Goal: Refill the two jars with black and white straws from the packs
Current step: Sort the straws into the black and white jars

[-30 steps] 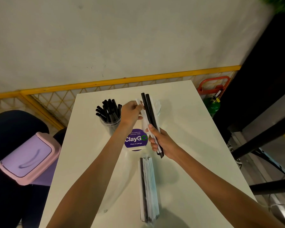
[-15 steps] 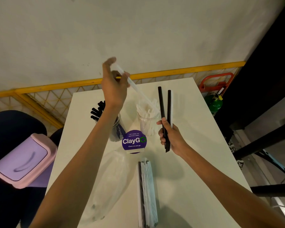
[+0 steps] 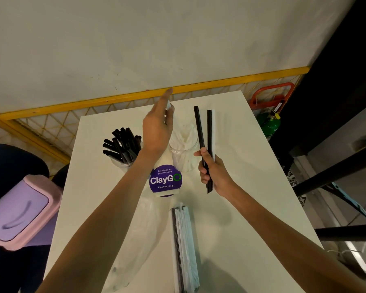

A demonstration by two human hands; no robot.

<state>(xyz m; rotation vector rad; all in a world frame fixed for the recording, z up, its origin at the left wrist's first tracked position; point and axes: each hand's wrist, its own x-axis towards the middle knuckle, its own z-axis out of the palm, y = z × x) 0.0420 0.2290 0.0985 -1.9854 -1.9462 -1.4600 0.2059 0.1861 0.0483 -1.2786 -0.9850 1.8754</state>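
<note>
1. Black straws (image 3: 203, 142), two of them with a white one beside, stand fanned in the right hand (image 3: 215, 175), pinched low, probably so each can be picked off by colour.
2. Raised over the white-straw jar (image 3: 183, 153) at twelve o'clock, the left hand (image 3: 156, 132) appears to pinch a white straw, mostly hidden behind it.
3. At ten o'clock, the black-straw jar (image 3: 124, 150) looks well filled.
4. At six o'clock lies the straw pack (image 3: 184, 248), its near end cut off.
</note>
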